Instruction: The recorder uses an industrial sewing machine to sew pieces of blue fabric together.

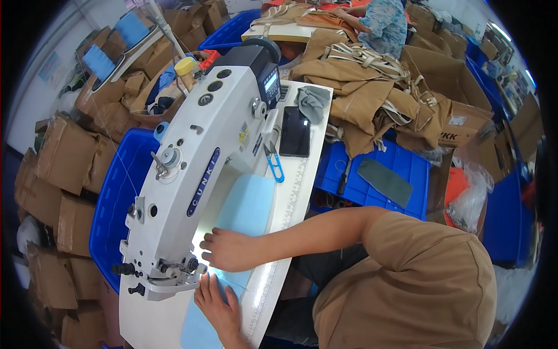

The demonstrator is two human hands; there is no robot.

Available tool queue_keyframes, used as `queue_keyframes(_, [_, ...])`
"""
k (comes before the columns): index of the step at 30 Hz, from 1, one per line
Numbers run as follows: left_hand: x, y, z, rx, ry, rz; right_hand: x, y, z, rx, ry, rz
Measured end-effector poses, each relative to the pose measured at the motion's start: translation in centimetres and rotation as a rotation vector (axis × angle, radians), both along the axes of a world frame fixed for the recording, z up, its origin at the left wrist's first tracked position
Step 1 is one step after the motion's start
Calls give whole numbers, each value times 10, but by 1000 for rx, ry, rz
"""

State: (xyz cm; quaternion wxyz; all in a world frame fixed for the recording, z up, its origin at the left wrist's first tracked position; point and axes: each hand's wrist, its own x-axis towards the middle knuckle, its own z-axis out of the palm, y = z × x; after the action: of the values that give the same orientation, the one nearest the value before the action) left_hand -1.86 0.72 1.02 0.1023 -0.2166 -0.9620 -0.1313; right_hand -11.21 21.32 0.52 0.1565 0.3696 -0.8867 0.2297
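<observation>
A long light blue piece of fabric (249,200) lies flat on the white bed of a sewing machine (200,136) and runs past the needle area. My left hand (218,305) rests on the fabric close to the presser foot, fingers stretched out and thumb apart. Just above it, my right hand (229,250) reaches across with its palm down and its fingertips spread on the fabric beside the machine head. The needle itself is hidden behind the machine head and my fingers. Neither hand appears to grip anything.
Blue thread snips (274,163), a dark phone (295,132) and a grey cloth (313,103) lie on the table's far end. Brown fabric (366,99) with white straps is heaped beyond a blue crate (372,174). Cardboard boxes (67,154) stand left; another person (383,26) works behind.
</observation>
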Motion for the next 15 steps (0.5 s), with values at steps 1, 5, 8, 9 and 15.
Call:
queue_keyframes(1, [0, 0, 1, 5, -14, 0, -5, 0, -2, -38, 55, -24])
queue_keyframes(5, [0, -3, -2, -13, 7, 5, -9, -2, -11, -10, -56, -15])
queue_keyframes(8, [0, -2, -1, -15, -5, 2, -7, 0, -13, -44, 23, -39])
queue_keyframes(9, [0, -3, -3, -18, 5, 0, -7, 0, -13, -51, 21, -25])
queue_keyframes(15, [-1, -1, -4, 2, 9, -8, -3, -1, -10, 19, 88, 64])
